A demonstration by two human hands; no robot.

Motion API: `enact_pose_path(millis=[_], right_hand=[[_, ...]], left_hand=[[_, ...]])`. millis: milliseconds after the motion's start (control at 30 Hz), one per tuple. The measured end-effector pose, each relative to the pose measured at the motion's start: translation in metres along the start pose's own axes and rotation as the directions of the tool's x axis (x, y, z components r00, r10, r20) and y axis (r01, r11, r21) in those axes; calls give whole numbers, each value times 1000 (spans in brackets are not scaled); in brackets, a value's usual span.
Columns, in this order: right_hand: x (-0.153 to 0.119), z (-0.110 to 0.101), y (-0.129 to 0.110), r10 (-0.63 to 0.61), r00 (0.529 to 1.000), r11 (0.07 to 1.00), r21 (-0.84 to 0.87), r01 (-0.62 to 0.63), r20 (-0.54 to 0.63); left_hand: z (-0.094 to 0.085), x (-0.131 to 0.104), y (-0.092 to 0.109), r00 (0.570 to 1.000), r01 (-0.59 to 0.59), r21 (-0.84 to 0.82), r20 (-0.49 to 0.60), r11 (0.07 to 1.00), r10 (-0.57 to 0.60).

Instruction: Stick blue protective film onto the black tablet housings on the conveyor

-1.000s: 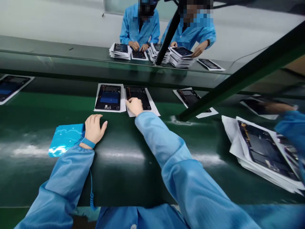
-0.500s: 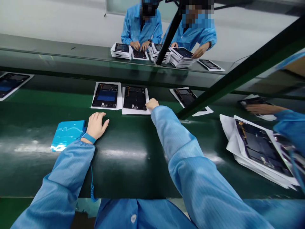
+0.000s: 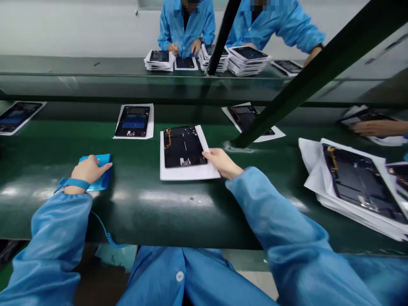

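My right hand (image 3: pixel 223 162) pinches the right edge of a black tablet housing (image 3: pixel 184 146) and the white sheet (image 3: pixel 188 173) beneath it. The housing's inside faces up, showing an orange flex cable and small metal parts. At the left, my left hand (image 3: pixel 85 170) lies over a small stack of shiny blue film pieces (image 3: pixel 104 178). Its thumb points out to the right, away from the fingers, which are partly hidden. A blue wrist strap (image 3: pixel 76 183) with a coiled cord circles that wrist. Behind and between my hands, another tablet housing (image 3: pixel 134 121) with a blue patch lies on white paper.
More housings on paper lie at the far left (image 3: pixel 19 117) and behind the slanted green post (image 3: pixel 270 106). A stack of housings with paper (image 3: pixel 360 187) stands at the right. A neighbour's hand (image 3: pixel 379 127) is beyond it. Two co-workers in blue sit across the bench.
My right hand has drawn the housing and its sheet nearer to me, away from the neighbouring one. My left hand has moved left onto the blue film stack.
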State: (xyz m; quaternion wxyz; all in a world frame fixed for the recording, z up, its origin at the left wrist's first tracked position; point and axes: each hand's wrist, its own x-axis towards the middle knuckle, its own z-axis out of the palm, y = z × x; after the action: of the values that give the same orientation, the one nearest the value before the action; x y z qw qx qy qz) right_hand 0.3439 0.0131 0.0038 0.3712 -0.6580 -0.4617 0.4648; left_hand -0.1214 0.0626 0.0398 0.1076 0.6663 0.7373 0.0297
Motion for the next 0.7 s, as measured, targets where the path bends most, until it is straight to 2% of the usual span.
enact_pose_path(millis=[100,200,233,300,400,433,467,533,567,633,700], right_hand=[[-57,-10,29,17,997,1000,0,-17,74],[-100,-16,46,21,994,1000,-24,-18,111],[-110,-17,49,13,993,996,-86,-3,115],[-128,-20,53,-19,994,947,-318,52,105],[-147,-20,50,-144,989,727,-682,77,-42],[-151,-18,47,-210,974,685,-723,85,-85],[-155,-13,42,-272,957,685,-719,122,-97],[-159,3,29,-351,936,778,-561,283,-14],[-159,15,21,-375,925,831,-420,364,60],[-157,43,5,-403,897,892,-143,430,180],[-154,70,-9,-413,886,907,7,421,211]], left_hand=[[-9,-1,-17,995,0,-77,100,997,7],[-13,1,-21,989,9,-173,149,985,17],[-15,2,-22,987,10,-206,162,979,24],[-21,2,-22,984,4,-260,171,966,42],[-37,-8,-13,997,-22,-278,69,960,43],[-42,-15,-6,999,-42,-269,-7,962,42],[-46,-24,5,994,-73,-258,-93,963,50],[-47,-50,35,966,-171,-240,-233,955,115],[-43,-65,54,951,-237,-240,-256,941,174],[-28,-96,94,920,-379,-264,-208,887,331],[-11,-123,129,862,-504,-307,-127,808,490]])
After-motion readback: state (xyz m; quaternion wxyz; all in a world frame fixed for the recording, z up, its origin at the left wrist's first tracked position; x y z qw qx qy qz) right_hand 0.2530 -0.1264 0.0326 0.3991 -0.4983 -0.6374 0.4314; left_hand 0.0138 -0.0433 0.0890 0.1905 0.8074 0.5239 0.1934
